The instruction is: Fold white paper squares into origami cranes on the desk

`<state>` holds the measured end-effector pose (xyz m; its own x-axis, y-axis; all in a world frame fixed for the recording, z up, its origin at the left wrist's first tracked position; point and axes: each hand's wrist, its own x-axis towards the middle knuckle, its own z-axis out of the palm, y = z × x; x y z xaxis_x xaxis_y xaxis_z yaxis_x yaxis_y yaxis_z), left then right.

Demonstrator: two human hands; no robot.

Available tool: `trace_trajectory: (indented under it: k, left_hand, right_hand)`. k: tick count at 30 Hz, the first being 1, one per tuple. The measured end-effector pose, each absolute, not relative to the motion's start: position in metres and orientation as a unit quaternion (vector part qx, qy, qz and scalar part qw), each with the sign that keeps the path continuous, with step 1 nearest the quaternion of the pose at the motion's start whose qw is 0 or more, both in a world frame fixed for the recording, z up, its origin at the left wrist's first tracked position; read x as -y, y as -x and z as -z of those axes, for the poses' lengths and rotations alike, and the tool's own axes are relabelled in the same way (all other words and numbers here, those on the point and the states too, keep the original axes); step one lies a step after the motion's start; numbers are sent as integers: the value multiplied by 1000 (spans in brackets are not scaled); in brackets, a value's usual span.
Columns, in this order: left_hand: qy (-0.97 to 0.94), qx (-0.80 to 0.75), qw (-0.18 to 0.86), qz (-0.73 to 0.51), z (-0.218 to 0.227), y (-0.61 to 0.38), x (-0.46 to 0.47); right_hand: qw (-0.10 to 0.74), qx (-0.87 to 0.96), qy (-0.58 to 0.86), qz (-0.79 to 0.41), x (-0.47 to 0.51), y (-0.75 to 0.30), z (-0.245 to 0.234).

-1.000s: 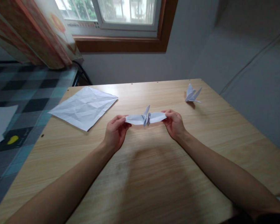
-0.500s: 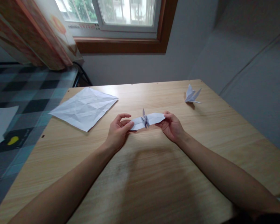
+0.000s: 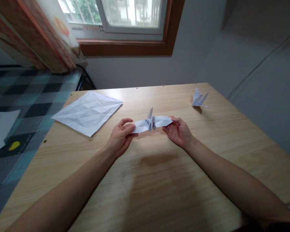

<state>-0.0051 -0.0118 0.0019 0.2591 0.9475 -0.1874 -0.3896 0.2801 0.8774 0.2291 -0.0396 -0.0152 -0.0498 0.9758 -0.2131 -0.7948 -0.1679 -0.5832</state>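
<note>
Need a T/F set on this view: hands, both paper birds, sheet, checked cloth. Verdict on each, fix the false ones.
1. The left hand pinches a wing of the held bird. True.
2. The right hand lies flat on the table. False: it grips the opposite wing of the held bird.
3. The loose bird stands near the table's far right corner, touched by neither hand. True.
4. The sheet is rolled into a tube. False: it lies spread out on the left of the table, with creases across it.
5. The checked cloth is to the left of the table. True.
</note>
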Motion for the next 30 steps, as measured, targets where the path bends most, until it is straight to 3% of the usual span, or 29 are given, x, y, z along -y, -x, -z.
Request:
trace_trajectory:
  k: [7, 16, 30]
  left_hand:
    - [-339, -367, 714, -491, 0, 3, 12]
    - [-348, -358, 713, -493, -1, 1, 15]
    - [-383, -352, 695, -497, -3, 1, 21]
  right_hand:
    - [664, 170, 335, -647, 30, -238, 16]
    - [783, 83, 418, -454, 7, -285, 9]
    - [769, 122, 468, -418, 8, -280, 13]
